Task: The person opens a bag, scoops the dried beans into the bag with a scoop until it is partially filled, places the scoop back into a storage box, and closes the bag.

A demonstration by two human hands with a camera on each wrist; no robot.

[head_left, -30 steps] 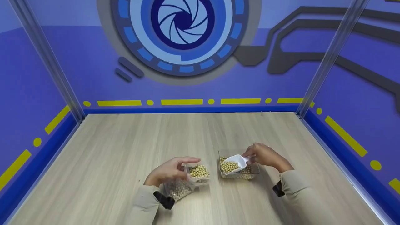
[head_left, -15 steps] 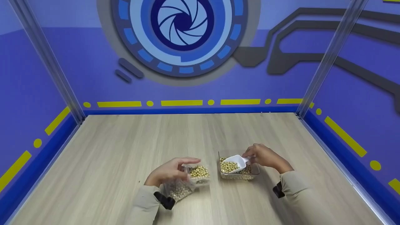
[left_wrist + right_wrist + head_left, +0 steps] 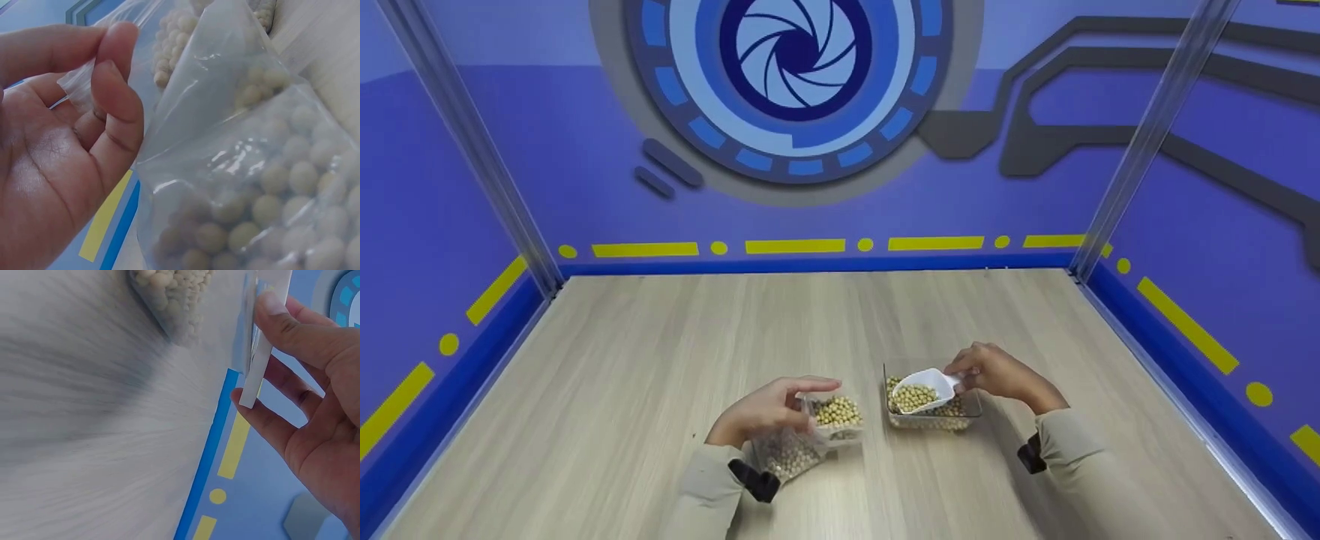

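My left hand [image 3: 765,411] pinches the upper edge of a clear plastic bag [image 3: 787,455]. Inside the bag are pale yellow soybeans, which show through its mouth; the left wrist view has the thumb and fingertips closed on the thin plastic [image 3: 180,124]. To the right, my right hand [image 3: 1001,375] holds a white scoop [image 3: 939,384] by its handle. The scoop carries a heap of soybeans [image 3: 915,397] and sits inside the rim of a clear rectangular box [image 3: 919,424]. More soybeans lie in the box, partly hidden under the scoop. Fingers and thumb grip the handle [image 3: 256,374] in the right wrist view.
Bag and box stand apart on a light wood table [image 3: 720,330], with a narrow gap between them. Blue printed panels [image 3: 810,217] enclose the back and both sides, with metal posts [image 3: 1140,142] at the corners.
The scoop has shifted and tilted very slightly inside the box, its beans still in it. My left hand and the bag have kept their place.
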